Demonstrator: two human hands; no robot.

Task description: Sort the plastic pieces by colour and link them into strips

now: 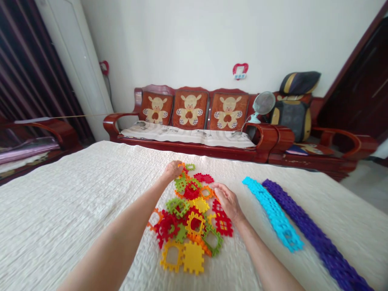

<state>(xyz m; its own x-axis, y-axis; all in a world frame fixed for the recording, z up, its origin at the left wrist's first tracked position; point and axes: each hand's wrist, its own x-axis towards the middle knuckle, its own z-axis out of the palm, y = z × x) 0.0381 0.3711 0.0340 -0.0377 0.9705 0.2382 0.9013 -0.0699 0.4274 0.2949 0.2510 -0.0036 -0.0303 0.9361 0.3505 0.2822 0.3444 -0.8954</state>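
A loose heap of red, yellow, green and orange plastic puzzle pieces (195,224) lies on the white quilted cover (75,202). My left hand (173,169) is at the far left end of the heap, its fingers bent against small orange and red pieces; what they hold, if anything, is too small to tell. At the heap's right side, my right hand (228,201) has its fingers partly spread beside an orange frame piece (207,192), with nothing visible held. Two yellow pieces (193,257) lie side by side at the near end.
A light blue strip (274,214) and a dark purple strip (312,234) of joined pieces lie to the right. Beyond the cover stands a wooden sofa (188,143) with three bear cushions. A small fan (263,104) and a massage seat (292,117) are at the back right.
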